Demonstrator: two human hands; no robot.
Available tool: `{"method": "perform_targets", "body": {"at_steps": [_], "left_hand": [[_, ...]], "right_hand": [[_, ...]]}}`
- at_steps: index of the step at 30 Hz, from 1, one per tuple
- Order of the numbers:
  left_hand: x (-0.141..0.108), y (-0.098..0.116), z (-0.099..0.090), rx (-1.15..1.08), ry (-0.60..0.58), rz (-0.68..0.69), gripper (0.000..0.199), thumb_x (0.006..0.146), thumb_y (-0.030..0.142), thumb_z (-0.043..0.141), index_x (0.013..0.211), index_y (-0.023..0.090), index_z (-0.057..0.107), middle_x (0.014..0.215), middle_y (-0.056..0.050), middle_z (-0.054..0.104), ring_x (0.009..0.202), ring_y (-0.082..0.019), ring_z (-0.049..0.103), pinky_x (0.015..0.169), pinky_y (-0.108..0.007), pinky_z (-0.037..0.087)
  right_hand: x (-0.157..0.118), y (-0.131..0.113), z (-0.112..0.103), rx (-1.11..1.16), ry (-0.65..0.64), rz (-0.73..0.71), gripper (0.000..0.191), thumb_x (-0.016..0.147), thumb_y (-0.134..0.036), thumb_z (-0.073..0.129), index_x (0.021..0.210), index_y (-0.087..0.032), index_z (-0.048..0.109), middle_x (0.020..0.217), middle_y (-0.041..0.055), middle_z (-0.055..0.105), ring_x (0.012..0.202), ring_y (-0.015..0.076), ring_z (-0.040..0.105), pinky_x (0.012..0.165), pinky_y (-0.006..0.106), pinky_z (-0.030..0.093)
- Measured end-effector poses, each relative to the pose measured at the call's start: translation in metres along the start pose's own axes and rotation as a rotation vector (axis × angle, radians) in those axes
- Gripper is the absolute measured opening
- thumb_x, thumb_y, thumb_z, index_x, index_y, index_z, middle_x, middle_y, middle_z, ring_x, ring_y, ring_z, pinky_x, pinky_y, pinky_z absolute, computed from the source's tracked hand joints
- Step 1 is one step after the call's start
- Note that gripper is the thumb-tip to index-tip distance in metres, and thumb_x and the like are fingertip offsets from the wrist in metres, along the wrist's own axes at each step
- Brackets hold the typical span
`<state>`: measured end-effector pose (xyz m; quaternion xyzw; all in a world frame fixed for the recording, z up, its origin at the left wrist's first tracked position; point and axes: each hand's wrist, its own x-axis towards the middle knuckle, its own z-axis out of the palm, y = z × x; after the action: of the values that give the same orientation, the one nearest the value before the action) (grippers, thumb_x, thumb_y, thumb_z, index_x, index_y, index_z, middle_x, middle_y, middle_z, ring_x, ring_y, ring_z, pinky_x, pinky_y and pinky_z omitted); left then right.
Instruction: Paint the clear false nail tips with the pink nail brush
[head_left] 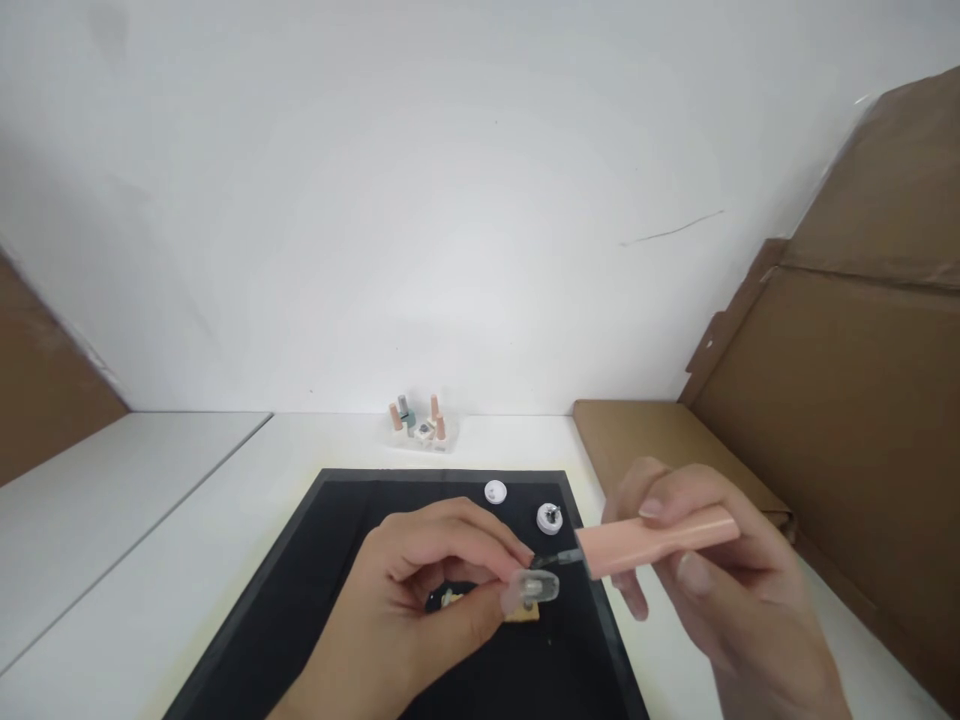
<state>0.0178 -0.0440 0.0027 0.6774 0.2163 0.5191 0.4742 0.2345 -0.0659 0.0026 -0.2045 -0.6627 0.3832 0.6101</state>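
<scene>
My left hand [427, 590] is closed, thumb and index finger pinched at a clear false nail [541, 586] that juts out to the right. Between the fingers of my right hand [720, 580] lies a long pink nail polish cap [652, 540], tilted slightly up to the right. From the cap's left end a small dark brush [553, 558] points at the fingertips of my left hand, just above the clear nail. Whether its bristles touch the nail I cannot tell. Behind my left hand, a yellowish piece [523, 612] on the mat is mostly hidden.
A black mat [285, 590] covers the middle of the white table. On it stand a small round white lid [495, 492] and a white pot [550, 517] with dark bits. Farther back, a clear tray [420, 440] holds several bottles. Cardboard [847, 400] stands along the right.
</scene>
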Motion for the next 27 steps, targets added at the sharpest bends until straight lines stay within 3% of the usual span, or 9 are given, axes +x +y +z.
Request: {"method": "perform_targets", "body": {"at_steps": [7,12,21,27], "left_hand": [[0.002,0.005,-0.001,-0.002,-0.015,-0.021,0.047,0.071,-0.013,0.063,0.083,0.028,0.083,0.087,-0.002,0.079,0.067,-0.013,0.073,0.062,-0.020,0.062],[0.000,0.004,0.002,-0.041,0.054,-0.046,0.040,0.072,-0.009,0.066,0.079,0.027,0.083,0.083,-0.003,0.078,0.065,-0.012,0.070,0.059,-0.018,0.060],[0.001,0.002,-0.008,0.048,-0.041,0.019,0.044,0.073,-0.012,0.065,0.084,0.027,0.082,0.087,-0.003,0.078,0.068,-0.014,0.073,0.061,-0.021,0.063],[0.003,0.008,-0.002,0.142,0.047,0.110,0.038,0.070,-0.009,0.064,0.078,0.024,0.082,0.078,-0.004,0.078,0.064,-0.014,0.073,0.057,-0.018,0.061]], "right_hand": [[0.001,-0.003,0.000,-0.093,-0.008,-0.026,0.011,0.094,-0.031,0.062,0.103,-0.029,0.068,0.078,0.0032,0.057,0.072,0.0172,0.056,0.047,0.022,0.047],[0.004,-0.003,0.000,-0.113,0.019,-0.046,0.009,0.093,-0.032,0.064,0.098,-0.026,0.069,0.074,0.0022,0.057,0.067,0.0164,0.055,0.048,0.023,0.045],[0.001,-0.007,-0.005,-0.141,0.013,-0.043,0.009,0.094,-0.034,0.061,0.096,-0.027,0.066,0.071,0.0008,0.054,0.066,0.0167,0.053,0.050,0.026,0.043],[0.004,-0.007,0.001,-0.129,0.094,-0.072,0.010,0.093,-0.036,0.063,0.092,-0.028,0.067,0.067,-0.0013,0.051,0.062,0.0153,0.050,0.053,0.027,0.040]]}}
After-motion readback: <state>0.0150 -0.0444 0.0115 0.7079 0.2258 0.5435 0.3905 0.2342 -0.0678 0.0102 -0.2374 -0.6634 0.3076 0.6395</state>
